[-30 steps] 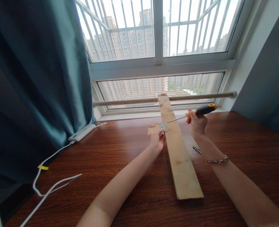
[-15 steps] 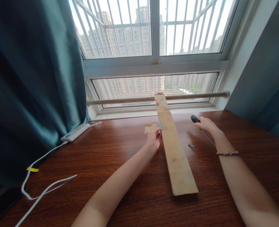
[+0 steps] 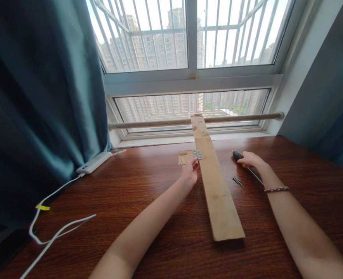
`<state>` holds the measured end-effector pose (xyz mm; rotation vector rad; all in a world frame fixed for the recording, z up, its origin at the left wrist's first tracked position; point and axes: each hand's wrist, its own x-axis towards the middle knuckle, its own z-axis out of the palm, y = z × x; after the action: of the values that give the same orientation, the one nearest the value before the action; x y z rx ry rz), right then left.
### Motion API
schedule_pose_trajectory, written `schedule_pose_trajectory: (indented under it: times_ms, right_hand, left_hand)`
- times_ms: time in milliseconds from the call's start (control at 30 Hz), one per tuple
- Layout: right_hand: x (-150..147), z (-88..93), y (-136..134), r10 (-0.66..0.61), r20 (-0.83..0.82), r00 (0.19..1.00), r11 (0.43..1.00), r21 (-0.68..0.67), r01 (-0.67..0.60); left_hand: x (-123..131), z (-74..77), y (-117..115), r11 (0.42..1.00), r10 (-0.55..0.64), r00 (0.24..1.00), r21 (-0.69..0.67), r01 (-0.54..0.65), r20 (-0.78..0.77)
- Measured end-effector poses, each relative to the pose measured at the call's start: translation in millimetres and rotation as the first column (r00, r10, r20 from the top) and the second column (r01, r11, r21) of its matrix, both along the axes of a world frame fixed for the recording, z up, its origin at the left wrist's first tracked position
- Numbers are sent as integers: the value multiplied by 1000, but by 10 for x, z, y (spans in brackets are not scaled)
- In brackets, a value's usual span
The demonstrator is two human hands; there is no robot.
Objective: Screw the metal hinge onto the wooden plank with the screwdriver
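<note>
A long wooden plank (image 3: 215,182) lies on the dark wooden table (image 3: 148,186), its far end leaning on a rod by the window. A small metal hinge (image 3: 197,155) joins it to a small wooden piece (image 3: 184,157) on its left. My left hand (image 3: 189,171) rests just below the hinge, fingers curled against the small piece and the plank's edge. My right hand (image 3: 251,159) lies on the table to the right of the plank, closed over a screwdriver (image 3: 238,155) with a black and orange handle. Its shaft points back toward me. A few screws (image 3: 237,181) lie nearby.
A rod (image 3: 160,123) runs along the window sill at the table's far edge. A white power bank (image 3: 93,162) with white cables (image 3: 55,228) lies at the left. A teal curtain (image 3: 37,108) hangs on the left, another on the right.
My right hand has lowered the screwdriver from above the hinge down to the table at the right of the plank. My left hand has stayed at the hinge.
</note>
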<state>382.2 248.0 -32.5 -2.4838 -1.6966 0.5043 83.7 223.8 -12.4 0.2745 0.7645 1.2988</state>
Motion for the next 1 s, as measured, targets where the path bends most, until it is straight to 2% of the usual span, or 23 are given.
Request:
schedule_pose_trajectory:
  times_ms: [133, 600, 833, 1000]
  right_hand:
    - [8, -34, 8, -23, -47, 999, 1000, -16, 23]
    - [121, -161, 72, -29, -39, 999, 999, -19, 28]
    - [78, -99, 34, -37, -65, 997, 999, -23, 36]
    - [26, 13, -5, 8, 30, 1000, 997, -80, -5]
  left_hand:
    - [1, 12, -8, 1000, 1, 1000, 0, -1, -1]
    - [-21, 5, 31, 999, -32, 999, 15, 32, -9]
    - [-37, 17, 45, 999, -41, 999, 22, 42, -16]
    - [-49, 12, 51, 998, -59, 998, 35, 60, -20]
